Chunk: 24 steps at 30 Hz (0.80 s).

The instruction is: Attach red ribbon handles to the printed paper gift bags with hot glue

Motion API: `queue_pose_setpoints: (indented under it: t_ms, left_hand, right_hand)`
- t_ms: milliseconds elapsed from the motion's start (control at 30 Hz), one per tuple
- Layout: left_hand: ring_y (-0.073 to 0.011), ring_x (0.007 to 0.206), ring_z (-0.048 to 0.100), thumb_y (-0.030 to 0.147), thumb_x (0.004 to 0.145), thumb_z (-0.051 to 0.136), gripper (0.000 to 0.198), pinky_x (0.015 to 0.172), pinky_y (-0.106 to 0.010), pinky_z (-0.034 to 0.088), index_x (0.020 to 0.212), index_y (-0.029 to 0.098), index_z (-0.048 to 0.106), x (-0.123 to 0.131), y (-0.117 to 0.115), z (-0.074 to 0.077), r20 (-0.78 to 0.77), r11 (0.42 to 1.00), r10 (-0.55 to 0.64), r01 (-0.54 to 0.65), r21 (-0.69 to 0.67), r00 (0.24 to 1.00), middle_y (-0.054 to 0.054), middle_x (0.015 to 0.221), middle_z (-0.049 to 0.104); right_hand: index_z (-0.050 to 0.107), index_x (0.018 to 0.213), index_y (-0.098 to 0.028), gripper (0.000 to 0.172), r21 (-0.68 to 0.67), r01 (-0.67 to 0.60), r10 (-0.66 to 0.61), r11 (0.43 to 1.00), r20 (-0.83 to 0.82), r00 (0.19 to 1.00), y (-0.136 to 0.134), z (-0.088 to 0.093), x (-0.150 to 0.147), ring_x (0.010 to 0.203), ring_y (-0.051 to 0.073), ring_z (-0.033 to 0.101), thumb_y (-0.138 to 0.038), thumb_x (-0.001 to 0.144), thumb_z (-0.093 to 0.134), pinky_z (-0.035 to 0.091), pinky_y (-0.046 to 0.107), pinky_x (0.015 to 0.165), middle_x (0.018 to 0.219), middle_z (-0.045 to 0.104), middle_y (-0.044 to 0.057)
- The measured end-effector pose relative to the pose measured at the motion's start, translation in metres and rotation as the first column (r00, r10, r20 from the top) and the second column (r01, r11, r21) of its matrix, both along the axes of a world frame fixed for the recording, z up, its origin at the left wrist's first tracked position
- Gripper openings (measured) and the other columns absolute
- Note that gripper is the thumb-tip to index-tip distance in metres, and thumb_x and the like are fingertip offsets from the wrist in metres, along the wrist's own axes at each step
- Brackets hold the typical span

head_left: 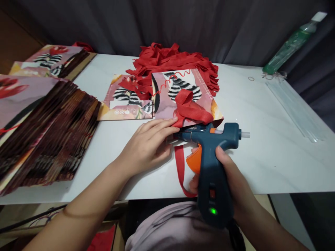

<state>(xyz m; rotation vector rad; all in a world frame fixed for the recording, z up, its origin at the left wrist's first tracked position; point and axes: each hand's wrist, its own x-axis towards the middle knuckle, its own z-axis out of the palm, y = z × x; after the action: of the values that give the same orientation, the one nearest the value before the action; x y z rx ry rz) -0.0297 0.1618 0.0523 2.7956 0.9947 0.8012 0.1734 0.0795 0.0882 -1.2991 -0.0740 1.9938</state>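
Note:
My right hand is wrapped round the grip of a dark blue hot glue gun with an orange trigger and a lit green lamp. Its nozzle points left at the near edge of a printed paper bag lying flat on the white table. My left hand lies on that edge, fingers pressed flat and together by the gun's nozzle, touching a red ribbon handle. One end of red ribbon hangs toward me over the table's front.
A pile of red ribbon handles sits behind the bag. A second flat bag lies to its left. Fanned stacks of printed bags fill the left side. Clear glue sticks and a green bottle are at the right.

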Motion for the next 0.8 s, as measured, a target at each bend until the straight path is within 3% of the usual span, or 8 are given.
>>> queue_pose_setpoints:
  t_ms: [167,467,633,800]
  left_hand:
    - [-0.0255,0.122,0.054,0.015,0.082,0.059,0.043,0.1,-0.042,0.047,0.124,0.019,0.051,0.0,0.0,-0.001,0.013,1.0,-0.005,0.005,0.01,1.0,-0.013,0.132,0.059]
    - [-0.0257,0.123,0.053,0.015,0.082,0.059,0.045,0.099,-0.043,0.048,0.126,0.021,0.05,0.0,0.0,-0.001,0.003,1.0,-0.005,0.005,0.009,1.0,-0.012,0.135,0.057]
    - [-0.0246,0.122,0.054,0.016,0.081,0.06,0.046,0.102,-0.043,0.045,0.125,0.02,0.051,0.0,-0.001,0.0,0.016,1.0,-0.003,0.003,-0.003,1.0,-0.012,0.134,0.058]
    - [-0.0252,0.121,0.055,0.016,0.082,0.06,0.044,0.103,-0.044,0.045,0.124,0.019,0.052,0.0,-0.002,-0.001,0.014,1.0,0.002,-0.002,0.005,1.0,-0.013,0.132,0.059]
  right_hand:
    - [0.057,0.065,-0.02,0.055,0.017,-0.022,0.02,1.0,0.097,0.995,-0.004,0.002,0.005,0.04,0.016,0.057,-0.074,0.061,0.065,0.045,0.024,0.04,0.048,0.063,0.005]
    - [0.062,0.07,-0.018,0.056,0.117,-0.034,0.012,0.993,0.18,0.983,-0.016,-0.001,0.01,0.042,0.018,0.06,-0.074,0.065,0.064,0.044,0.024,0.038,0.047,0.062,0.004]
    - [0.066,0.067,-0.015,0.064,0.121,-0.011,-0.008,0.993,0.154,0.988,-0.021,-0.006,0.005,0.046,0.017,0.061,-0.079,0.064,0.061,0.045,0.024,0.041,0.054,0.067,0.007]
    - [0.062,0.059,-0.015,0.066,0.128,-0.093,0.083,0.987,0.082,0.993,-0.016,-0.007,-0.003,0.041,0.013,0.056,-0.081,0.056,0.064,0.041,0.021,0.039,0.051,0.065,0.009]
